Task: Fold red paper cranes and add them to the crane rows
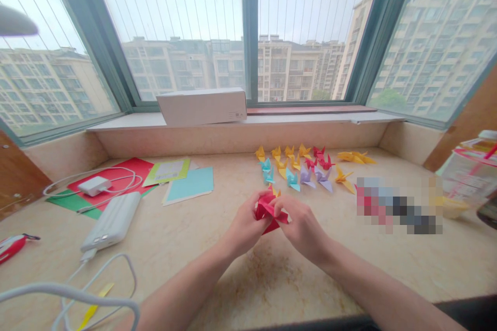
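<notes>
Both my hands meet over the middle of the beige stone counter (248, 279). My left hand (244, 227) and my right hand (301, 227) are closed on a partly folded red origami piece (267, 211), held just above the surface. Fingers of both hands pinch its folds. Just beyond it stand several finished paper cranes (298, 168) in yellow, orange, red, cyan and lilac, in loose rows.
Coloured paper sheets (190, 185) lie at the left, with a white charger (95, 185) on a red sheet. A white power bank (112, 221) and cables sit nearer left. A white box (202, 106) rests on the window sill. A plastic jar (471, 170) stands far right.
</notes>
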Demonstrator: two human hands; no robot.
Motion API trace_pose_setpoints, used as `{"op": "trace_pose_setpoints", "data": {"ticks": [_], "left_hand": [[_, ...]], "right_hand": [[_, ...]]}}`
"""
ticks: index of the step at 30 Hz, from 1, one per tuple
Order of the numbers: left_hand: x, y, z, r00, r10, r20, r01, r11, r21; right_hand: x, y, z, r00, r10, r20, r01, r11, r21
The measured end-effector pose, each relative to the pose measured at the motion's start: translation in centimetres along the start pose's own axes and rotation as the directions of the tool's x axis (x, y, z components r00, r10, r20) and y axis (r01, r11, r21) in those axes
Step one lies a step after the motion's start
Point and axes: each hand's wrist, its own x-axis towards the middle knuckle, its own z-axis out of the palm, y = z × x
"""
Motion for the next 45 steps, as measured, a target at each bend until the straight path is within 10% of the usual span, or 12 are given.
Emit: {"op": "trace_pose_setpoints", "data": {"ticks": [21, 38, 45], "left_hand": [[0.1, -0.6, -0.1, 0.988, 0.149, -0.052, -0.126, 0.945, 0.300], [0.0, 1.1, 0.0, 0.990, 0.143, 0.001, -0.137, 0.947, 0.291], [-0.4, 1.1, 0.3, 0.976, 0.216, 0.001, -0.201, 0.906, 0.371]], "right_hand": [[0.2, -0.4, -1.1, 0.972, -0.228, -0.058, 0.196, 0.921, -0.335], [0.7, 0.2, -0.8, 0.946, 0.226, -0.234, -0.190, 0.968, 0.166], [0.9, -0.1, -0.7, 0.964, 0.053, -0.262, -0.040, 0.998, 0.053]]}}
